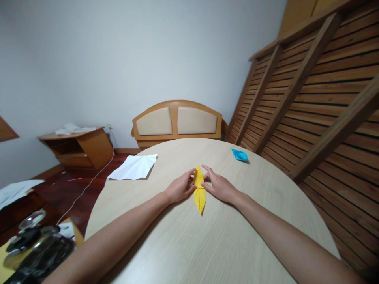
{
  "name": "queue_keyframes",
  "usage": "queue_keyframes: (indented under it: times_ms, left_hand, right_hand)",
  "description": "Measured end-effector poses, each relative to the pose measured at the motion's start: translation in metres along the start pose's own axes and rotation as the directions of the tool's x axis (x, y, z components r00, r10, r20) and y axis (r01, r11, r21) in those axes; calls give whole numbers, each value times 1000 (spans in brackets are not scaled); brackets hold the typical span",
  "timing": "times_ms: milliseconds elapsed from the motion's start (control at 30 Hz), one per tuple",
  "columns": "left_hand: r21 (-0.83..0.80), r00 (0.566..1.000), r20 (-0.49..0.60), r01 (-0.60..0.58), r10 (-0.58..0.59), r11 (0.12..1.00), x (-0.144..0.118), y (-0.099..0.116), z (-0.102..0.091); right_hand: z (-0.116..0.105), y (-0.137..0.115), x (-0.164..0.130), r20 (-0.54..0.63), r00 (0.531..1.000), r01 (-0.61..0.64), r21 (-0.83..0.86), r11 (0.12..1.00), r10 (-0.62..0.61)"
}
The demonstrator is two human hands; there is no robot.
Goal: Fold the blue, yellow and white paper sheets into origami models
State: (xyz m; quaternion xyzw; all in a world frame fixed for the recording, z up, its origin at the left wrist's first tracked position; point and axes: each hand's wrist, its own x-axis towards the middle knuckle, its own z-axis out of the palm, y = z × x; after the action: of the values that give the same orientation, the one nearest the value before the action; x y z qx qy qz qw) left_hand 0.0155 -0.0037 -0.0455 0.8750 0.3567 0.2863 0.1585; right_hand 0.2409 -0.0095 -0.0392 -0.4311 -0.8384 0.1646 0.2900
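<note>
A narrow yellow folded paper piece, pointed at both ends, lies flat in the middle of the round pale wood table. My left hand rests on the table at its left side, fingertips pinching the upper part of the paper. From the right, my right hand presses its fingertips on the same upper part. Both forearms lie on the tabletop.
A small blue folded paper sits at the table's far right. White paper sheets hang over the far left edge. A wooden slatted frame leans at right; a headboard and low cabinet stand by the wall.
</note>
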Motion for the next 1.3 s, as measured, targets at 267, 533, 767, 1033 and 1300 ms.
queue_keyframes:
  times_ms: [267, 533, 767, 1033, 1300]
  left_hand:
    - [206, 996, 77, -67, 52, 976, 1, 3, -4]
    - [225, 990, 112, -112, 89, 968, 3, -1, -5]
    - [219, 993, 89, -97, 79, 971, 1, 3, -7]
    - [219, 986, 81, -161, 146, 962, 0, 10, -12]
    - [293, 997, -33, -59, 71, 954, 1, 7, -13]
  right_hand:
    - [-1, 2, 2, -30, 990, 129, -161, 978, -136]
    - [-12, 0, 0, 90, 963, 266, -148, 953, -255]
    - [-15, -5, 2, 139, 971, 221, -211, 952, -194]
    - [-20, -12, 2, 123, 987, 134, -266, 955, -105]
    - [-20, -18, 1, 29, 988, 155, -164, 974, -152]
